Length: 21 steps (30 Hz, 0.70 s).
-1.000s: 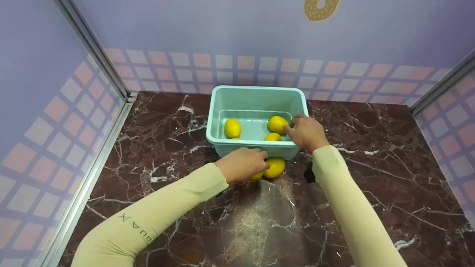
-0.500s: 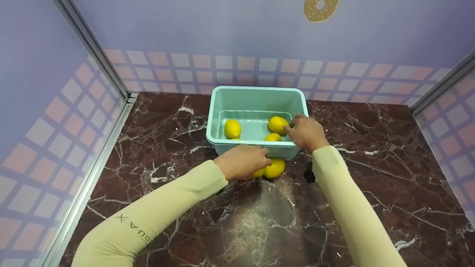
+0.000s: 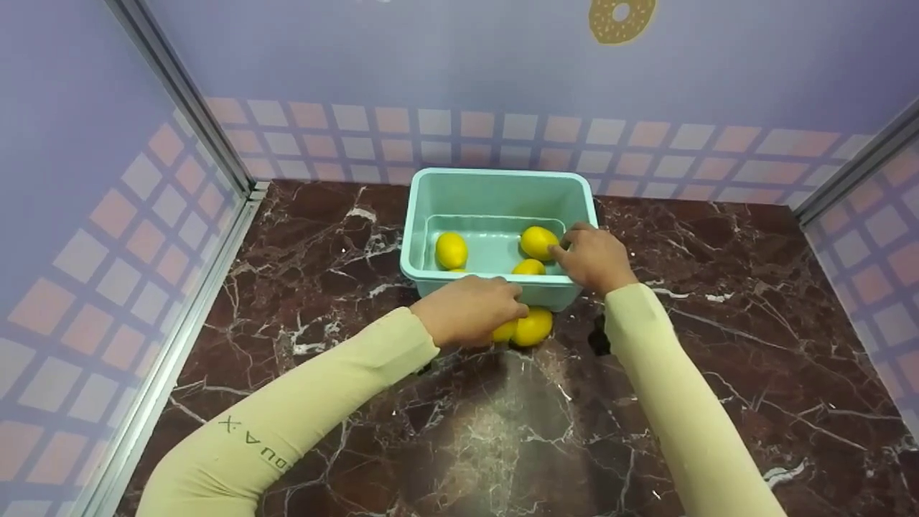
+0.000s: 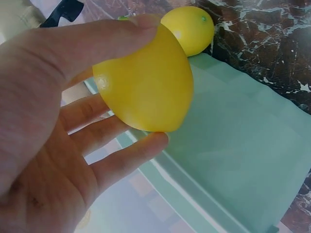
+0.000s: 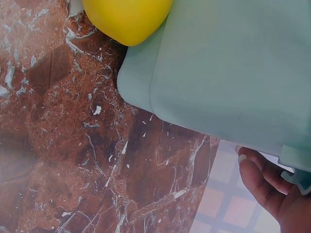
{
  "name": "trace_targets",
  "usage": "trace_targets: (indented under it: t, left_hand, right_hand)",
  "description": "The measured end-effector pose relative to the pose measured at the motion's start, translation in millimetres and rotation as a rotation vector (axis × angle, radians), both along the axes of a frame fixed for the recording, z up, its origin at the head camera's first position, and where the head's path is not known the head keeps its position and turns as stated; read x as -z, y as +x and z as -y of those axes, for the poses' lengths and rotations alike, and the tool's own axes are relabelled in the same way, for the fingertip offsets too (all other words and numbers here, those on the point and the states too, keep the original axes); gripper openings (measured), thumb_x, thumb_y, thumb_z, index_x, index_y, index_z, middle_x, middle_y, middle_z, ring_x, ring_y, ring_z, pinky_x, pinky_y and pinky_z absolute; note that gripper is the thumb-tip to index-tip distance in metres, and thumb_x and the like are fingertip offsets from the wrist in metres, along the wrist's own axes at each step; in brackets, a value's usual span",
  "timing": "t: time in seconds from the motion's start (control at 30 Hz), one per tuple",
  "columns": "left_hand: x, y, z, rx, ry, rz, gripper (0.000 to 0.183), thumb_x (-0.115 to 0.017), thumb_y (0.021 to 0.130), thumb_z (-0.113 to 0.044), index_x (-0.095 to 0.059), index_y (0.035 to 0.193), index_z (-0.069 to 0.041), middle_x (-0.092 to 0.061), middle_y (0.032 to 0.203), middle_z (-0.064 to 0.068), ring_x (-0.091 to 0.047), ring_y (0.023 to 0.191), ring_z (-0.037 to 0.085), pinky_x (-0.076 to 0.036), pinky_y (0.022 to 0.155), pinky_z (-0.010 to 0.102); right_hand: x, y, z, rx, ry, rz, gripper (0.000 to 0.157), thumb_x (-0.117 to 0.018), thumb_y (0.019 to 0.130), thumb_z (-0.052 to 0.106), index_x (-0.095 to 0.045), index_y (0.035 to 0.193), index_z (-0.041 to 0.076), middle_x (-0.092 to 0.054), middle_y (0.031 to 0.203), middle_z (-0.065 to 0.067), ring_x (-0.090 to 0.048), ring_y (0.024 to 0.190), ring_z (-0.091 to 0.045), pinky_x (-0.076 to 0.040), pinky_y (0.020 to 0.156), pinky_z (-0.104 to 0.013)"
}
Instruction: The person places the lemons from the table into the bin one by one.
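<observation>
My left hand (image 3: 470,309) is just in front of the mint-green plastic box (image 3: 495,173). A lemon (image 4: 150,87) is held between its thumb and fingers, and the head view shows only part of this lemon (image 3: 505,330). Right beside it, against the front wall, lies a second lemon (image 3: 533,327). My right hand (image 3: 594,258) grips the box's right rim, thumb on the inner side; in the right wrist view its fingertips (image 5: 248,167) are outside the wall. Inside the box are a lemon at left (image 3: 451,250), one at right (image 3: 538,243) and others partly hidden behind the front rim.
The box stands on a dark red marble-patterned table (image 3: 323,237), close to the back wall (image 3: 502,64). Side panels with metal frame strips (image 3: 194,287) bound the table at left and right.
My left hand has shifted slightly up and to the right with its lemon, now overlapping the box's front rim. The right hand, box and other lemons look unmoved.
</observation>
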State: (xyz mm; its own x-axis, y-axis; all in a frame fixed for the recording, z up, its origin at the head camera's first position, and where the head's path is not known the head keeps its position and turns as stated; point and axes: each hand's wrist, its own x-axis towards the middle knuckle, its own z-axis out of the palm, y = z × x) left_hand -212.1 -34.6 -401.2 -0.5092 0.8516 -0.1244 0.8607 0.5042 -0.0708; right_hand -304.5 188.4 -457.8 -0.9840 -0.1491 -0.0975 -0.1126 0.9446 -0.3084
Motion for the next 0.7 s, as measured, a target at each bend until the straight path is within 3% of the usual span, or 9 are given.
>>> trace_targets:
  t: [0.7]
  left_hand:
    - [-18.3, -2.4, -4.7, -0.014, 0.000, 0.037, 0.027, -0.068, 0.084, -0.013, -0.068, 0.111, -0.015, -0.062, 0.104, 0.004, -0.060, 0.090, 0.022, -0.055, 0.076, 0.037]
  right_hand:
    - [0.7, 0.9, -0.8, -0.019, 0.005, -0.023, 0.045, -0.051, 0.093, 0.043, -0.070, 0.105, 0.004, -0.061, 0.123, -0.013, -0.061, 0.105, -0.039, -0.047, 0.093, -0.056]
